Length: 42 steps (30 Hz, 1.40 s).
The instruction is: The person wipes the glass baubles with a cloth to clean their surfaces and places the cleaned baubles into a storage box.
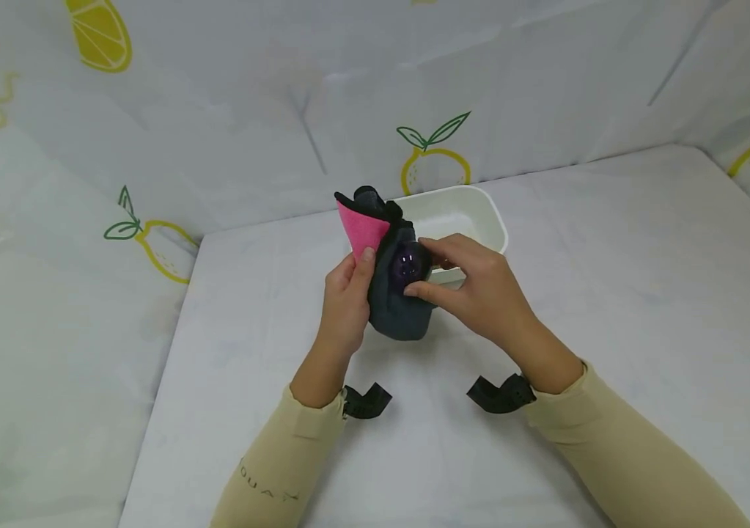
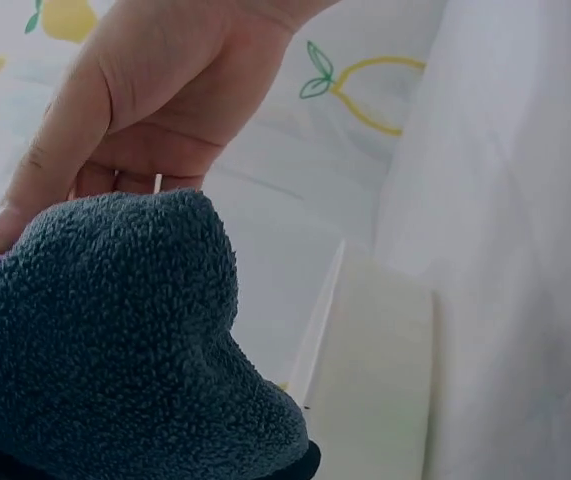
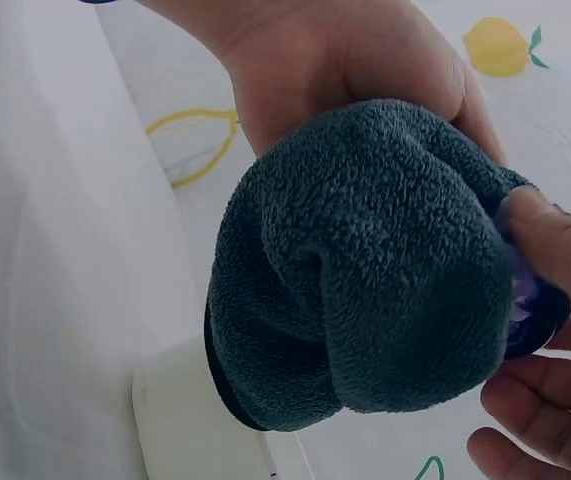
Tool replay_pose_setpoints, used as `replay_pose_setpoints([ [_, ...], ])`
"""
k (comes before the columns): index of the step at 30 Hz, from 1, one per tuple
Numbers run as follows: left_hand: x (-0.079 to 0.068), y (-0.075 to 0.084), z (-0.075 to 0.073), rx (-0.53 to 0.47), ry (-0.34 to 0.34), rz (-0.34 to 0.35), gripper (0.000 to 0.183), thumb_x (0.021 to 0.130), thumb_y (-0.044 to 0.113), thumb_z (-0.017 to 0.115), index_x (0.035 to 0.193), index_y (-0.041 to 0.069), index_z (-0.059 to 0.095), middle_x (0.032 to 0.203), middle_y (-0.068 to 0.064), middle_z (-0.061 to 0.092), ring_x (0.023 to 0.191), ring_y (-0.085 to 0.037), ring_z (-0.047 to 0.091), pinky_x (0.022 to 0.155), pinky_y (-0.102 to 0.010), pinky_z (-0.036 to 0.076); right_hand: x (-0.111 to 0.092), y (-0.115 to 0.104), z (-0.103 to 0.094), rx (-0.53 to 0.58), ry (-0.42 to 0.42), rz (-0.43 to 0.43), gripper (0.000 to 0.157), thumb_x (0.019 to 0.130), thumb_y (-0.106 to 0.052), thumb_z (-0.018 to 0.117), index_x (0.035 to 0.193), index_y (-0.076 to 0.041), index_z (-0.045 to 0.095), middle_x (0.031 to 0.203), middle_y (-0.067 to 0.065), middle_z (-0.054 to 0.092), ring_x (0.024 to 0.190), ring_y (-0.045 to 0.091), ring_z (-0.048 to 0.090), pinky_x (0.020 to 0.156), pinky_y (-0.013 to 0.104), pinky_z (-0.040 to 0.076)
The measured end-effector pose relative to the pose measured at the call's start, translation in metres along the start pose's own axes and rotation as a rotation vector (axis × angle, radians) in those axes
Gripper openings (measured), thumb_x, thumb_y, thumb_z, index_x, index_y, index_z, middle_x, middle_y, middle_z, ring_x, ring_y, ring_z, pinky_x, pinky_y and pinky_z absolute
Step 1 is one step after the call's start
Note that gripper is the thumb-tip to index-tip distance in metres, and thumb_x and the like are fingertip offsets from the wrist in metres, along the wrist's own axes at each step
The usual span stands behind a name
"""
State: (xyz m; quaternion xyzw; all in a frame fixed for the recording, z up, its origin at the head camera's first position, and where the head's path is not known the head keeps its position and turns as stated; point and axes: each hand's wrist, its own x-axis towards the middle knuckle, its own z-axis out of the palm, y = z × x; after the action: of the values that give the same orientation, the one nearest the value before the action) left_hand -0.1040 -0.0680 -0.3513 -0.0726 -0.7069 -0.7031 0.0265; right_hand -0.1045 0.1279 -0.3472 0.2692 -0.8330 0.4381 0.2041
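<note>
My left hand (image 1: pixel 347 301) grips a thick terry cloth (image 1: pixel 401 319), dark teal on one face, bright pink on the other, with black edging. The cloth is bunched and held up above the table. In my right hand (image 1: pixel 476 282) a glossy dark purple round object (image 1: pixel 410 265) is pinched between thumb and fingers, against the teal face. Its exact kind cannot be told. The right wrist view shows only part of the purple object (image 3: pixel 521 300) beside the cloth (image 3: pixel 365 260), with the right thumb (image 3: pixel 555 235) on it. In the left wrist view the cloth (image 2: pixel 115 340) hides most of it.
Behind the hands a white rectangular tub (image 1: pixel 496 227) stands near the table's back edge, partly hidden by the cloth and right hand. A pale sheet covers the table (image 1: pixel 612 293). Lemon-printed fabric (image 1: pixel 229 110) hangs behind. Black wrist mounts (image 1: pixel 368 402) stick out from both wrists.
</note>
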Motion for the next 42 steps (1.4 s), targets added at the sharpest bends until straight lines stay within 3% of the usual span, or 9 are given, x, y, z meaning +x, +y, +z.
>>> replay_pose_setpoints([
  [5, 0.0, 0.001, 0.001, -0.025, 0.018, -0.036, 0.048, 0.104, 0.039, 0.044, 0.125, -0.001, 0.06, 0.115, -0.019, 0.066, 0.098, -0.013, 0.065, 0.088, -0.025, 0.055, 0.0, -0.004, 0.003, 0.058, 0.015, -0.071, 0.063, 0.069, -0.007, 0.089, 0.127, -0.004, 0.063, 0.127, 0.006, 0.065, 0.114, 0.018, 0.061, 0.091, 0.027, 0.052],
  [10, 0.001, -0.001, 0.001, -0.104, -0.006, -0.06, 0.049, 0.106, 0.038, 0.039, 0.131, -0.002, 0.057, 0.126, -0.016, 0.062, 0.111, -0.016, 0.061, 0.099, -0.031, 0.051, -0.002, -0.006, 0.006, 0.171, 0.03, -0.073, 0.055, 0.069, 0.007, 0.085, 0.118, 0.0, 0.061, 0.135, 0.008, 0.061, 0.12, 0.021, 0.06, 0.094, 0.023, 0.051],
  [18, 0.002, -0.001, 0.003, -0.085, 0.015, -0.039, 0.05, 0.106, 0.039, 0.04, 0.131, -0.001, 0.056, 0.125, -0.016, 0.061, 0.112, -0.016, 0.059, 0.099, -0.03, 0.05, 0.0, -0.004, 0.009, 0.303, 0.092, -0.027, 0.049, 0.071, 0.008, 0.083, 0.117, 0.001, 0.067, 0.125, 0.012, 0.059, 0.116, 0.02, 0.057, 0.098, 0.021, 0.049],
  [24, 0.002, -0.002, 0.003, -0.078, 0.003, -0.043, 0.057, 0.103, 0.047, 0.042, 0.131, -0.001, 0.055, 0.122, -0.018, 0.062, 0.107, -0.017, 0.061, 0.095, -0.028, 0.052, -0.001, -0.004, 0.014, 0.262, 0.086, -0.005, 0.051, 0.082, 0.003, 0.076, 0.131, -0.003, 0.062, 0.133, 0.008, 0.06, 0.118, 0.019, 0.059, 0.092, 0.029, 0.054],
  [30, 0.0, -0.002, 0.001, -0.049, 0.002, -0.041, 0.085, 0.087, 0.072, 0.042, 0.129, -0.002, 0.055, 0.12, -0.018, 0.061, 0.109, -0.018, 0.059, 0.095, -0.028, 0.051, -0.004, -0.007, 0.017, 0.267, 0.061, 0.043, 0.049, 0.091, -0.002, 0.068, 0.137, -0.004, 0.052, 0.136, 0.008, 0.058, 0.116, 0.02, 0.06, 0.092, 0.034, 0.054],
  [34, 0.0, -0.001, 0.0, -0.019, -0.012, -0.03, 0.099, 0.077, 0.083, 0.044, 0.13, -0.001, 0.054, 0.122, -0.017, 0.06, 0.111, -0.019, 0.058, 0.097, -0.03, 0.051, -0.005, -0.008, 0.018, 0.277, 0.056, 0.046, 0.049, 0.091, -0.001, 0.067, 0.136, -0.003, 0.047, 0.14, 0.008, 0.055, 0.119, 0.022, 0.059, 0.094, 0.036, 0.052],
  [37, 0.0, -0.001, 0.0, -0.023, -0.038, -0.016, 0.096, 0.079, 0.08, 0.047, 0.133, 0.0, 0.052, 0.125, -0.018, 0.061, 0.112, -0.021, 0.061, 0.097, -0.032, 0.052, -0.006, -0.007, 0.02, 0.249, 0.061, 0.036, 0.059, 0.084, -0.002, 0.075, 0.137, -0.003, 0.046, 0.144, 0.008, 0.053, 0.12, 0.024, 0.06, 0.095, 0.037, 0.052],
  [42, -0.002, -0.002, 0.0, -0.02, -0.052, -0.001, 0.071, 0.096, 0.061, 0.045, 0.132, 0.001, 0.053, 0.122, -0.019, 0.063, 0.108, -0.022, 0.065, 0.093, -0.032, 0.055, -0.008, -0.006, 0.024, 0.23, 0.1, 0.043, 0.066, 0.074, -0.002, 0.085, 0.129, -0.001, 0.049, 0.143, 0.007, 0.055, 0.119, 0.023, 0.062, 0.091, 0.029, 0.052],
])
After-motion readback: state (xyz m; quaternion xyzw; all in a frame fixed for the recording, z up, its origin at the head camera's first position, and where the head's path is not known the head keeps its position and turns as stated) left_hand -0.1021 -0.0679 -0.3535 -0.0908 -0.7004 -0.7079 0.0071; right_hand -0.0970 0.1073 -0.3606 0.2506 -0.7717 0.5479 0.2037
